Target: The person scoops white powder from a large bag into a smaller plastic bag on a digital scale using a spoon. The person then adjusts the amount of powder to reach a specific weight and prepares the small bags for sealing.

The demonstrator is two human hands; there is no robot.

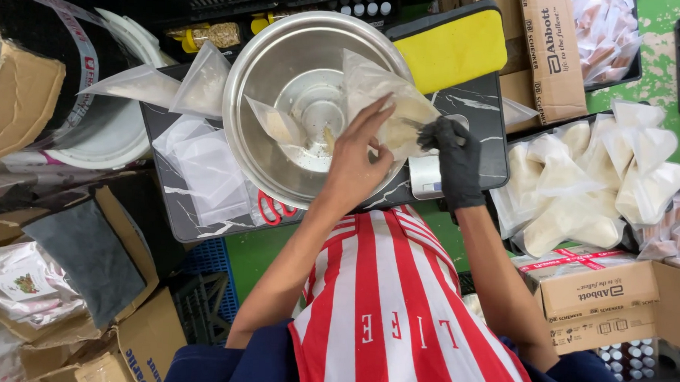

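My bare left hand (357, 157) holds a clear plastic pouch (382, 101) upright over the rim of a large steel bowl (283, 81). My right hand (452, 154), in a black glove, pinches something small at the pouch's right side, where pale powder shows inside. A second small filled pouch (275, 125) lies inside the bowl. The bowl stands on a black marble-patterned board (477, 105), partly covering a small scale (428, 176).
Empty clear pouches (203, 170) and red scissors (276, 209) lie left of the bowl. A tray of filled pouches (585, 186) sits to the right. Cardboard boxes (592, 290), a yellow sponge pad (453, 47) and crates crowd around.
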